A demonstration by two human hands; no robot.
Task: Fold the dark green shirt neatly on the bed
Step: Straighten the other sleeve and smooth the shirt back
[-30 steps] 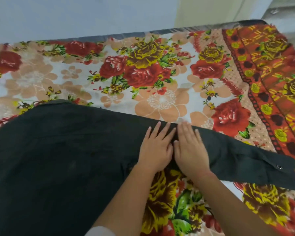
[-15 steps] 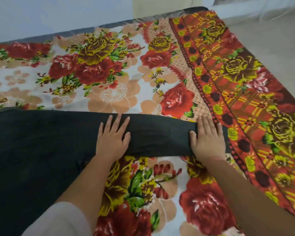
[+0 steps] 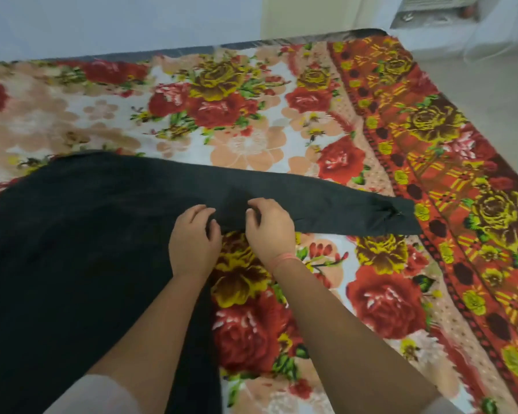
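Observation:
The dark green shirt (image 3: 72, 249) lies flat on the bed, filling the left half of the view. Its long sleeve (image 3: 326, 204) stretches right, ending in a buttoned cuff (image 3: 395, 218). My left hand (image 3: 193, 240) and my right hand (image 3: 268, 227) sit side by side at the sleeve's near edge, close to the armpit. Both have curled fingers that pinch the sleeve fabric.
The bed carries a floral sheet (image 3: 251, 138) with red and yellow roses and an orange-red border (image 3: 461, 174) on the right. A pale wall (image 3: 117, 22) runs behind the bed. Bare floor (image 3: 491, 79) lies past the bed's right edge.
My right hand has come back left from near the cuff to beside my left hand. Both hands went from lying flat on the sleeve to pinching its near edge.

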